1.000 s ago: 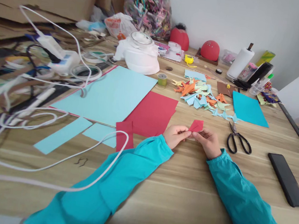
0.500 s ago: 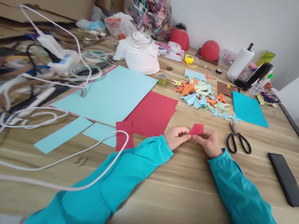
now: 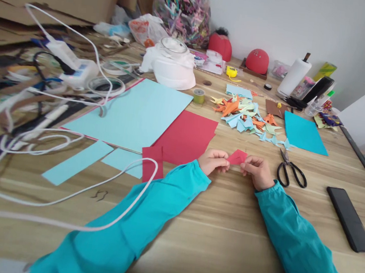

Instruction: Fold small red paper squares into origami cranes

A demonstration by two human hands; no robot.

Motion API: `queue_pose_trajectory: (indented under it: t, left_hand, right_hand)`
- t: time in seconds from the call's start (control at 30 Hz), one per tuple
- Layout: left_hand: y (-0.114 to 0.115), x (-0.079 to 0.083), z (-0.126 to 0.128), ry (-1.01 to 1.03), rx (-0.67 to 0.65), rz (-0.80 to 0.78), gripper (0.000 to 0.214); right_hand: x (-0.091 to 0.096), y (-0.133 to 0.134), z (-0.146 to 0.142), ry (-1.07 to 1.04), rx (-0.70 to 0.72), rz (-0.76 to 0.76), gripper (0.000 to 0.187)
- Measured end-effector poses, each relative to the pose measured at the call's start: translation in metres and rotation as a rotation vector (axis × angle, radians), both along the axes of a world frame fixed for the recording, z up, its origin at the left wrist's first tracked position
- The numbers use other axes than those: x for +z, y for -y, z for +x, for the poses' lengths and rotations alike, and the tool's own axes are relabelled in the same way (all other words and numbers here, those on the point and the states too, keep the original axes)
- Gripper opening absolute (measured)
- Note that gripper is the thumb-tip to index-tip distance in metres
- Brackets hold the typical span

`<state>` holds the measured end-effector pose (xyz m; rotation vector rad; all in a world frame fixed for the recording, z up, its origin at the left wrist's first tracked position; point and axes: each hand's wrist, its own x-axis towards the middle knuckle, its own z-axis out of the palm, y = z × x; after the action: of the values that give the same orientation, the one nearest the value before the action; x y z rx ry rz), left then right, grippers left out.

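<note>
Red paper piece (image 3: 237, 157), pinched between left hand (image 3: 212, 161), right hand (image 3: 257, 171)

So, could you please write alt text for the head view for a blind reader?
A left hand and right hand pinch a small red paper between them over a wooden table; scissors lie beside the right hand, folded paper shapes behind.

Soft, even daylight is spread across the tabletop (image 3: 210, 243); only faint shadows are cast. No glare is seen. The far left corner's cables (image 3: 43, 96) are smeared by blur, and edges are bent by wide-angle distortion.
</note>
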<state>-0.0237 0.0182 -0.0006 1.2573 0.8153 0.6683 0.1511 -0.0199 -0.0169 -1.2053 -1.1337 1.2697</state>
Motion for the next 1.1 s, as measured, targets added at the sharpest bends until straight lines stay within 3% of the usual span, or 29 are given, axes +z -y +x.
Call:
queue_pose_trajectory:
  t: [0.43, 1.1]
  left_hand:
    - [0.0063, -0.0009, 0.0041, -0.083, -0.013, 0.075, 0.014]
    - [0.0021, 0.002, 0.0031, -0.006, -0.005, -0.012, 0.013]
  right_hand:
    - [0.0037, 0.0021, -0.0001, 0.017, 0.062, -0.019, 0.014]
    - [0.0048, -0.0013, 0.0, -0.19, -0.128, -0.015, 0.014]
